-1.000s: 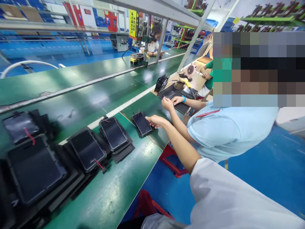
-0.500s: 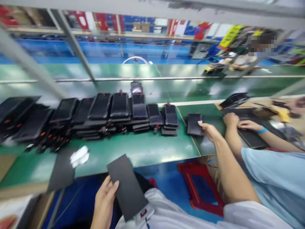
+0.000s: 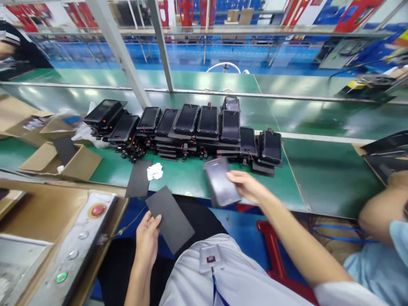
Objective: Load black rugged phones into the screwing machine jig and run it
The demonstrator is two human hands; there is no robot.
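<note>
My left hand (image 3: 149, 231) grips a flat black rectangular sheet (image 3: 171, 220) by its left edge, thumb on top, over my lap. In my right hand (image 3: 247, 185) is a black rectangular device housing (image 3: 221, 182), held by its right side above the table's front edge and blurred by motion. Behind it, stacks of similar black housings (image 3: 230, 126) with thin red wires stand in a row. Another black sheet (image 3: 139, 178) lies on the table, with a crumpled white cloth or tissue (image 3: 154, 171) at its right edge.
An open cardboard box (image 3: 60, 161) stands at the left. Nearer me is a machine panel with a red button (image 3: 97, 210) and a lit green one (image 3: 61, 277). A red stool (image 3: 270, 250) is below the table. A co-worker's arm (image 3: 382, 204) rests at the right.
My right hand has lifted the housing off the table and brought it left towards me. My left hand still holds the sheet, now turned slightly. The view has swung left.
</note>
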